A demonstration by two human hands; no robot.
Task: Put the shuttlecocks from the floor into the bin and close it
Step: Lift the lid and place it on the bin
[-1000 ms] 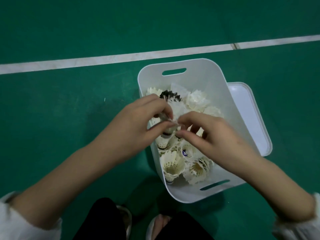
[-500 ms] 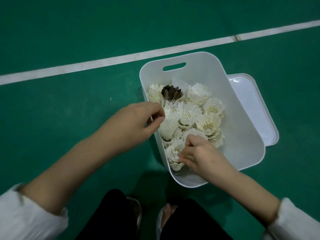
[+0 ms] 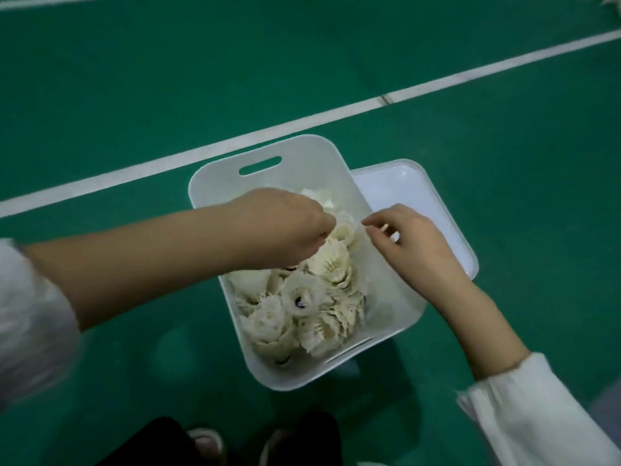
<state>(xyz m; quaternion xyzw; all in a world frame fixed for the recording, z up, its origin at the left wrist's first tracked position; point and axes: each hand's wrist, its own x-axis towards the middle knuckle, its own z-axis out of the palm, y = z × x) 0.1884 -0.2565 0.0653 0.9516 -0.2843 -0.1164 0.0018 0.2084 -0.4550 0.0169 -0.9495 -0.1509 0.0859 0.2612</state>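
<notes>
A white plastic bin stands open on the green floor, holding several white feather shuttlecocks piled together. My left hand reaches in over the far part of the pile, fingers curled down among the feathers; what it grips is hidden. My right hand hovers at the bin's right rim, thumb and forefinger slightly apart, nothing visible in it. The white lid lies flat on the floor against the bin's right side.
A white court line runs diagonally behind the bin. Something white and feathery shows at the top right corner of the floor. My dark trousers and shoes are just below the bin.
My left hand moved from the bin's left rim to over the far shuttlecocks. My right hand left the near part of the pile and rose to the right rim. The view tilted.
</notes>
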